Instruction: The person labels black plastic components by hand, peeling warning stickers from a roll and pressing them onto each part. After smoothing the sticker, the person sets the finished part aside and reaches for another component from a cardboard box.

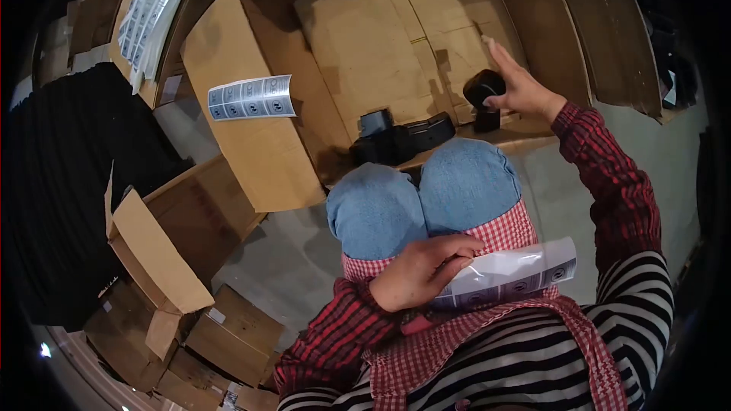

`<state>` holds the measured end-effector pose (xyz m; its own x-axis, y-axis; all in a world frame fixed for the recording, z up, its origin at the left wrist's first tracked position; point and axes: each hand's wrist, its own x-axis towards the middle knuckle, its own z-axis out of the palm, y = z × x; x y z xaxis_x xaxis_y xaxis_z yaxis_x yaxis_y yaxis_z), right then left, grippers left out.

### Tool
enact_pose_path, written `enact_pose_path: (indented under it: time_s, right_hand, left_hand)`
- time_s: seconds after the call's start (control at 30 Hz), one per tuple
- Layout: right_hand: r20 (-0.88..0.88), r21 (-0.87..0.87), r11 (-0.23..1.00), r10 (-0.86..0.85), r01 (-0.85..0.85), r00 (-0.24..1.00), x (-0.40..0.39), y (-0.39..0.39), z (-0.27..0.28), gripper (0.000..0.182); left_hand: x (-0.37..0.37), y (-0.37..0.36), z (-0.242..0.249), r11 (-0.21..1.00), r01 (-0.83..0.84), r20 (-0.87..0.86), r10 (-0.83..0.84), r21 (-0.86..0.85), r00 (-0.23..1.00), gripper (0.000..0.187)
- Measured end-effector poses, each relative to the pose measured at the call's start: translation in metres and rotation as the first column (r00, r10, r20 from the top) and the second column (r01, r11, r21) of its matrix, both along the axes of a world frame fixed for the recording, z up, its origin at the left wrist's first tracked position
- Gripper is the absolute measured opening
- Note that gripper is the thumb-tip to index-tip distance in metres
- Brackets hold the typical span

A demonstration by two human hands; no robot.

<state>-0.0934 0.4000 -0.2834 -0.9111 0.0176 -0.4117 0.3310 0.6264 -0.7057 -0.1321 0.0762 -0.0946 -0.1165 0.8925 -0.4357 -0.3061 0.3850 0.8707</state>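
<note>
My left hand (417,274) is closed on a clear-backed sheet of printed labels (506,278), pinching its left edge over my lap. The sheet curls slightly. My right hand (525,90) is inside the large cardboard box (350,38), its index finger stretched out and its thumb apart. That thumb overlaps a black plastic part (483,90) with a rounded top. The rest of this contact is hard to make out. More black plastic parts (400,137) lie along the near inner side of the box, just beyond my knees.
Another label sheet (251,97) lies on the box's left flap. A stack of label sheets (152,19) sits on a carton at upper left. Open cartons (164,251) stand at lower left, beside black fabric (84,190).
</note>
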Motion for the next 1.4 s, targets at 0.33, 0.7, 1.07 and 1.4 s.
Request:
enact_pose_path:
  time_s: [0.33,0.7,1.07,1.4]
  right_hand:
    - [-0.606,-0.399,0.912,-0.179,-0.101,0.775,0.004,-0.071,0.217,0.118]
    - [-0.636,-0.565,0.779,-0.204,-0.270,0.745,0.058,-0.168,0.303,0.121]
    - [-0.813,-0.025,0.730,0.383,-0.683,0.439,0.083,-0.223,0.333,0.117]
    - [-0.761,-0.466,0.872,-0.308,-0.150,0.571,0.125,-0.231,0.327,0.083]
  left_hand:
    - [-0.001,-0.017,0.051,0.914,-0.398,-0.082,0.392,-0.080,0.916,0.043]
    - [0.045,-0.051,0.097,0.735,-0.649,0.401,0.544,0.195,0.737,0.059]
    - [0.053,-0.115,0.084,0.851,-0.472,0.733,0.166,0.232,0.659,0.046]
    - [0.072,-0.128,0.087,0.713,-0.697,0.616,0.517,0.074,0.594,0.032]
